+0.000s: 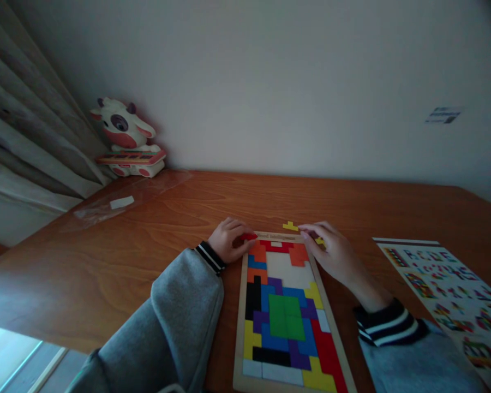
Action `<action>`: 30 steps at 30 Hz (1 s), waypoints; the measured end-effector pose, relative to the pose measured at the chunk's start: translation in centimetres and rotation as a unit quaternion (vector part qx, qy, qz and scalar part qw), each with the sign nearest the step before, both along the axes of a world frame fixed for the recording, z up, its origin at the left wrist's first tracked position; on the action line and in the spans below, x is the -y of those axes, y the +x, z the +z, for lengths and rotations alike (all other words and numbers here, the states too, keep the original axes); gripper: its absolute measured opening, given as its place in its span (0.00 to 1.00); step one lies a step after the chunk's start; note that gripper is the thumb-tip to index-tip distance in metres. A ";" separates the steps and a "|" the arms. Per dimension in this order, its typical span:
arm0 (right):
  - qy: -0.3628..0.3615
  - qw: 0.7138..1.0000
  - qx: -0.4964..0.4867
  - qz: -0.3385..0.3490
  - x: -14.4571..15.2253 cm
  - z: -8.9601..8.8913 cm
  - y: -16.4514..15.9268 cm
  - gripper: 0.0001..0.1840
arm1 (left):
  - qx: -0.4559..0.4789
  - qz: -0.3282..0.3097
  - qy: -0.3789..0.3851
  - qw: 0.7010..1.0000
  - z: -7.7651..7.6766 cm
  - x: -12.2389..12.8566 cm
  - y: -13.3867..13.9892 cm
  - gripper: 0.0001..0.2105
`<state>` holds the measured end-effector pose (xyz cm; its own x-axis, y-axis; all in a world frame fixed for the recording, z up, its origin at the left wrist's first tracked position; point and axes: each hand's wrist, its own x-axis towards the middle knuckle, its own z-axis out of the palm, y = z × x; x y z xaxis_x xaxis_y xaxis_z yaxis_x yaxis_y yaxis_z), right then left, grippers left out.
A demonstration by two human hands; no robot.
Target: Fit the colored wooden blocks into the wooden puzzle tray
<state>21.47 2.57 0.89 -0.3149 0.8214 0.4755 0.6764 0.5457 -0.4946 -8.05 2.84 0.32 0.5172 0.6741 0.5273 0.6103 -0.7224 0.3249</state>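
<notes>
A wooden puzzle board [240,349] lies in front of me, largely filled with coloured blocks. A pale patch [284,267] of its base shows near the top. My left hand [230,241] is at the board's upper left corner, thumb and fingers closed around a red block [249,236]. At the upper right corner is my right hand [331,252], its thumb and forefinger drawn together; what lies between their tips is hidden. A yellow block [319,241] shows in the gap behind that thumb. Just beyond the right fingertips, another yellow block [290,226] rests on the table.
A printed pattern sheet [437,273] lies to the right on the wooden table [352,202]. A cow toy with a keyboard [129,142] stands at the back left, beside a curtain [20,125]. Clear plastic wrapping [102,210] lies before it. A wall closes off the back.
</notes>
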 end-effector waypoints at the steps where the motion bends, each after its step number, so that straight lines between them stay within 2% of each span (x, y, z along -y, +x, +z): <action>1: -0.001 1.000 0.021 0.000 -0.1 -0.2 0.4 0.14 | -0.013 -0.006 -0.002 1.000 -0.1 0.0 0.0 0.11; 7: -0.023 0.992 0.119 0.021 0.2 -0.5 1.0 0.18 | -0.052 0.015 0.006 0.998 -0.5 -0.5 -1.0 0.11; 11: -0.047 0.986 0.154 0.042 0.5 -0.7 1.1 0.25 | -0.058 0.038 0.011 0.997 -0.6 -1.2 -2.3 0.12; 14: -0.059 0.984 0.160 0.051 0.4 -0.7 1.3 0.26 | -0.065 0.046 0.008 0.997 -0.7 -1.4 -2.6 0.12; 20: -0.060 0.987 0.143 0.054 0.2 -0.8 1.5 0.22 | -0.086 0.039 -0.004 0.996 -0.7 -1.6 -3.8 0.13; 25: -0.027 0.990 0.136 0.014 -0.1 -0.6 2.0 0.20 | -0.092 0.015 -0.019 0.995 -0.4 -1.6 -5.7 0.20; 30: -0.001 0.991 0.108 -0.072 -1.2 -1.0 4.5 0.19 | -0.101 -0.009 -0.015 0.995 -0.5 -1.6 -5.3 0.21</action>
